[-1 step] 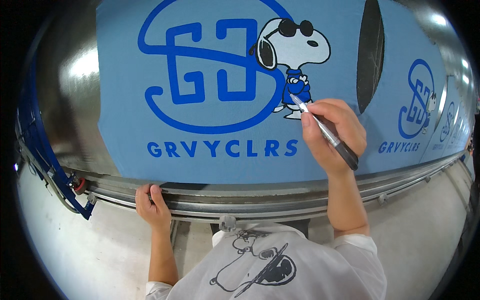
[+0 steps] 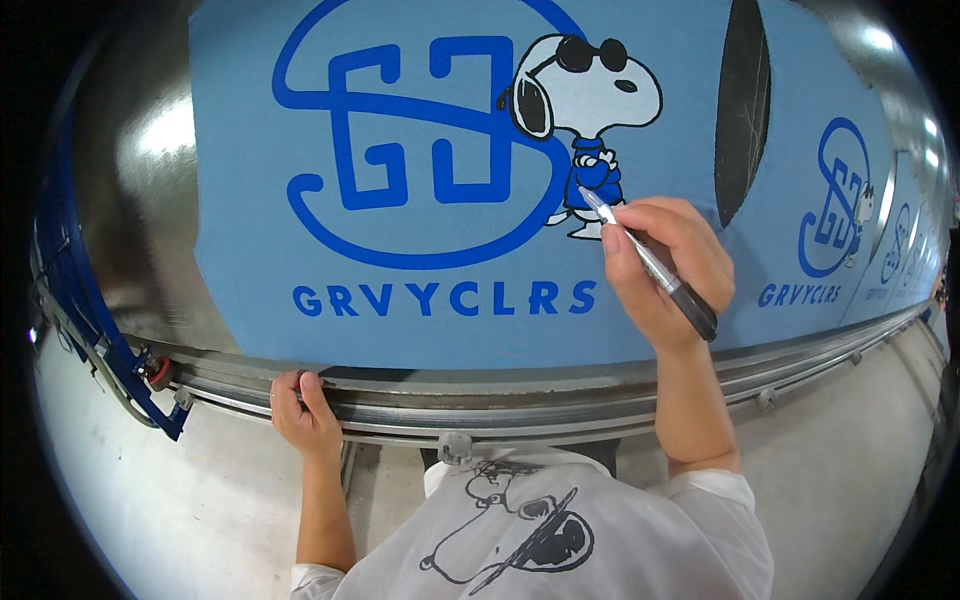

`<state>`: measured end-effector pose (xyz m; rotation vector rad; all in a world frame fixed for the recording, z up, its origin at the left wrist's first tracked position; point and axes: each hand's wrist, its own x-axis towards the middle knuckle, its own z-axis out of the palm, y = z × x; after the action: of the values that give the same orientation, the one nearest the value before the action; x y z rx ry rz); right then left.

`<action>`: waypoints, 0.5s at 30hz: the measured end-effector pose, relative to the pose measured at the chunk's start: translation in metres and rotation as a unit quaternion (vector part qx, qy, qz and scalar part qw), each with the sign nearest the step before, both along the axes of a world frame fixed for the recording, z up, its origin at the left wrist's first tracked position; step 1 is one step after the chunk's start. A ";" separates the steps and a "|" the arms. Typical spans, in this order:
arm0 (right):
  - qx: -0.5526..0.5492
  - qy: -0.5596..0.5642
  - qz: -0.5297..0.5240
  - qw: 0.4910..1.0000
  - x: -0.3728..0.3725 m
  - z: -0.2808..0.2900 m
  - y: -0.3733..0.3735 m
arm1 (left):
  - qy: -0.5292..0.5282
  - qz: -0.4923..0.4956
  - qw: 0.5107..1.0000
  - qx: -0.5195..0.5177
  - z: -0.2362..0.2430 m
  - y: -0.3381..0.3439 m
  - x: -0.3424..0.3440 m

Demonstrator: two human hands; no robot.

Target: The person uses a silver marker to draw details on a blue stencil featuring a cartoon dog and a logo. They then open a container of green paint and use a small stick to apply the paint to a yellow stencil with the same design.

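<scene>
Here, right hand (image 2: 675,265), nearer printed dog (image 2: 598,112), pinches pen (image 2: 655,268), long axis slanting forward-left toward it; left hand (image 2: 306,412) leftward, curled at worktop (image 2: 500,381) edge, grip unclear.

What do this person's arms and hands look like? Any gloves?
No gloves: the left hand and right hand are both bare, with slim, bare forearms. The white sleeves stop around the elbows. They match the loose white shirt, which has a black cartoon drawing on it.
</scene>
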<state>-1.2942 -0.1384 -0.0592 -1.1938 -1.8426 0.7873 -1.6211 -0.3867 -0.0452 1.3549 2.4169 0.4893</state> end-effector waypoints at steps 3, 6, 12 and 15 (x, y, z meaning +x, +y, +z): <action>-0.018 0.013 0.000 1.000 0.001 0.001 0.003 | 0.000 -0.005 1.000 -0.013 -0.002 0.000 -0.003; -0.194 0.152 -0.065 0.967 0.000 0.009 -0.002 | 0.003 -0.001 1.000 -0.012 -0.005 -0.002 -0.003; -0.128 0.110 0.022 0.985 0.013 0.007 0.023 | 0.011 -0.030 0.999 -0.019 -0.001 0.003 -0.002; -0.121 0.090 0.012 0.988 0.012 0.003 0.023 | 0.013 -0.030 0.999 -0.018 -0.003 0.000 -0.003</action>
<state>-1.2824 -0.1152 -0.0561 -1.2096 -1.6502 1.1205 -1.6238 -0.3870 -0.0482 1.4231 2.3853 0.4118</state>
